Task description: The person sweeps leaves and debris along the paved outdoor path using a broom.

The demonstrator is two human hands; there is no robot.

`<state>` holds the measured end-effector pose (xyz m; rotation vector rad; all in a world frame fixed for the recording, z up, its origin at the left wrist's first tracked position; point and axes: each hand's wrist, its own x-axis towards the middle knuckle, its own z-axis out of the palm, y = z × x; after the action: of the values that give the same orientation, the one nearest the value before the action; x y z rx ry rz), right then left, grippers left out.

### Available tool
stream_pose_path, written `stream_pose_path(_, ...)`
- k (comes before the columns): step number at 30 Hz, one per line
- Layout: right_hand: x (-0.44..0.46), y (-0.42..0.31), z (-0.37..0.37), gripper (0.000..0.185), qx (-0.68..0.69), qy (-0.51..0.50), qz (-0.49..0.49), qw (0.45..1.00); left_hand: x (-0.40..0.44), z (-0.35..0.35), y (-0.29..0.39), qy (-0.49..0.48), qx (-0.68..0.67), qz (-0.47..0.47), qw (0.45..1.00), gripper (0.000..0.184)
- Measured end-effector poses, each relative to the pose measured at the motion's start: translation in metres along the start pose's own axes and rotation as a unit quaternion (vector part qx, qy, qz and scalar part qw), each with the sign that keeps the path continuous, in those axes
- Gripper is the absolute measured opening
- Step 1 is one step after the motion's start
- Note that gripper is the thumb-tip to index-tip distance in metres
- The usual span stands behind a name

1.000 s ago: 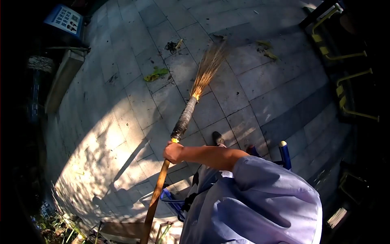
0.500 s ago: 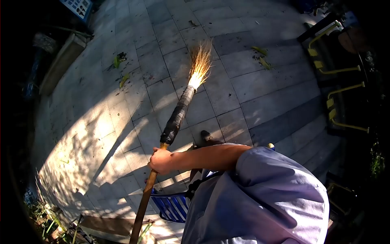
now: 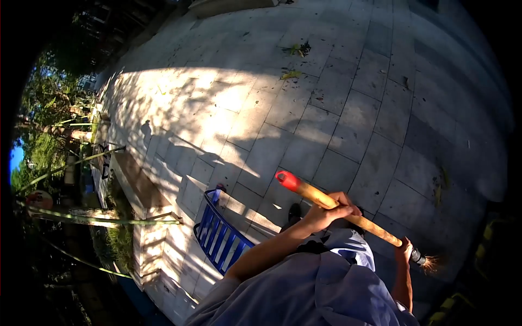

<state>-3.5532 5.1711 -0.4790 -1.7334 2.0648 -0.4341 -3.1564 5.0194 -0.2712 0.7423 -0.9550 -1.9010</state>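
Note:
A broom (image 3: 375,229) with a wooden handle, a red end cap and straw bristles slants across the front of my body. The cap is at its upper left, the bristles at its lower right. My left hand (image 3: 330,211) is closed round the handle below the red cap. Farther down, my right hand (image 3: 403,250) grips the handle just above the black-wrapped part by the bristles. My left forearm passes close to a blue slatted chair (image 3: 223,231).
Stone paving (image 3: 337,130) spreads ahead, part sunlit. Leaf clumps lie on it, one clump (image 3: 298,50) farther off and a yellowish leaf (image 3: 291,74) nearer. A stone planter edge (image 3: 130,185) and bamboo poles stand at left. Yellow shapes (image 3: 484,239) show dimly at right.
The view has turned left. The broom has swung so its bristles lie at lower right, and its red-capped end now shows. My left hand has come into view on the handle.

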Motion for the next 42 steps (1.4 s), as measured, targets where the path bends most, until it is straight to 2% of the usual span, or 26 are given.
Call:
stream_pose_path(1, -0.005, 0.046, 0.004, 0.01, 0.003, -0.002, 0.028, 1.0, 0.018, 0.025, -0.021, -0.043, -0.022, 0.006, 0.999, 0.007)
stream_pose_path(4, -0.009, 0.093, 0.004, 0.014, -0.005, 0.116, -0.033, 0.993, 0.039, 0.08, -0.051, -0.058, 0.089, 0.01, 0.994, 0.007)
stream_pose_path(6, 0.014, 0.102, 0.01, 0.013, 0.043, 0.109, -0.065, 0.991, 0.043, 0.089, -0.048, -0.026, 0.079, -0.005, 0.997, 0.005)
stream_pose_path(7, 0.032, 0.099, 0.012, 0.013, 0.067, 0.021, -0.014, 0.997, 0.041, 0.089, -0.038, 0.005, 0.095, -0.017, 0.995, 0.003)
stream_pose_path(9, 0.06, 0.058, 0.013, 0.015, 0.042, -0.034, -0.008, 0.999, 0.028, 0.081, -0.017, 0.046, 0.144, 0.003, 0.989, 0.003)
stream_pose_path(10, 0.074, 0.038, 0.019, 0.013, -0.004, -0.019, -0.044, 0.999, 0.016, 0.072, -0.01, 0.049, 0.118, 0.025, 0.992, 0.005)
stream_pose_path(11, 0.088, 0.022, 0.03, 0.013, 0.007, -0.07, -0.029, 0.997, -0.001, 0.065, 0.0, 0.1, 0.115, 0.054, 0.987, 0.005)
stream_pose_path(13, 0.115, -0.027, 0.038, 0.013, 0.011, -0.038, -0.096, 0.995, -0.04, 0.051, 0.021, 0.202, 0.167, 0.086, 0.961, 0.014)
stream_pose_path(14, 0.13, -0.059, 0.025, 0.013, 0.009, -0.11, -0.131, 0.985, -0.058, 0.053, 0.033, 0.231, 0.186, 0.099, 0.95, 0.016)
stream_pose_path(16, 0.151, -0.099, 0.046, 0.012, 0.044, -0.146, -0.178, 0.972, -0.092, 0.07, 0.051, 0.327, 0.245, 0.124, 0.904, 0.02)
stream_pose_path(18, 0.159, -0.144, 0.056, 0.009, 0.024, -0.141, -0.246, 0.959, -0.137, 0.08, 0.059, 0.365, 0.322, 0.139, 0.863, 0.024)
stream_pose_path(19, 0.162, -0.16, 0.079, 0.007, 0.049, -0.161, -0.285, 0.944, -0.172, 0.083, 0.059, 0.416, 0.358, 0.128, 0.826, 0.025)
stream_pose_path(20, 0.166, -0.184, 0.078, 0.006, -0.004, -0.207, -0.311, 0.928, -0.197, 0.087, 0.058, 0.468, 0.392, 0.115, 0.784, 0.027)
stream_pose_path(21, 0.165, -0.203, 0.096, 0.006, 0.015, -0.205, -0.356, 0.912, -0.19, 0.12, 0.061, 0.433, 0.29, 0.187, 0.833, 0.014)
stream_pose_path(22, 0.166, -0.229, 0.108, 0.006, -0.038, -0.248, -0.358, 0.899, -0.257, 0.076, 0.042, 0.383, 0.221, 0.271, 0.855, 0.011)
stream_pose_path(24, 0.166, -0.278, 0.085, 0.01, -0.012, -0.259, -0.438, 0.861, -0.238, 0.135, 0.058, 0.463, 0.282, 0.252, 0.802, 0.013)
stream_pose_path(27, 0.162, -0.345, 0.052, 0.013, 0.039, -0.286, -0.488, 0.824, -0.253, 0.15, 0.065, 0.52, 0.294, 0.266, 0.757, 0.016)
stream_pose_path(28, 0.146, -0.369, 0.087, 0.011, 0.071, -0.21, -0.49, 0.843, -0.261, 0.148, 0.068, 0.533, 0.288, 0.273, 0.747, 0.017)
stream_pose_path(30, 0.129, -0.383, 0.05, 0.006, 0.061, -0.189, -0.532, 0.823, -0.28, 0.135, 0.073, 0.551, 0.267, 0.285, 0.737, 0.019)
stream_pose_path(32, 0.117, -0.374, 0.022, 0.008, 0.024, -0.247, -0.523, 0.816, -0.303, 0.105, 0.078, 0.565, 0.224, 0.291, 0.739, 0.021)
stream_pose_path(34, 0.101, -0.338, 0.029, 0.011, -0.009, -0.251, -0.475, 0.843, -0.324, 0.067, 0.078, 0.569, 0.161, 0.284, 0.755, 0.023)
stream_pose_path(37, 0.089, -0.248, 0.006, 0.013, -0.05, -0.286, -0.332, 0.897, -0.33, -0.002, 0.058, 0.537, 0.033, 0.232, 0.81, 0.027)
stream_pose_path(39, 0.091, -0.175, -0.017, 0.013, -0.085, -0.33, -0.273, 0.9, -0.263, -0.002, 0.033, 0.472, 0.004, 0.205, 0.858, 0.027)
stream_pose_path(40, 0.082, -0.119, 0.01, 0.015, -0.049, -0.284, -0.194, 0.938, -0.212, 0.015, 0.02, 0.437, -0.003, 0.196, 0.878, 0.026)
stream_pose_path(41, 0.088, -0.096, -0.05, 0.017, -0.061, -0.302, -0.188, 0.932, -0.175, 0.013, 0.001, 0.362, -0.004, 0.19, 0.912, 0.02)
stream_pose_path(42, 0.084, -0.051, -0.055, 0.018, -0.088, -0.284, -0.135, 0.945, -0.127, 0.038, -0.013, 0.355, 0.018, 0.167, 0.919, 0.016)
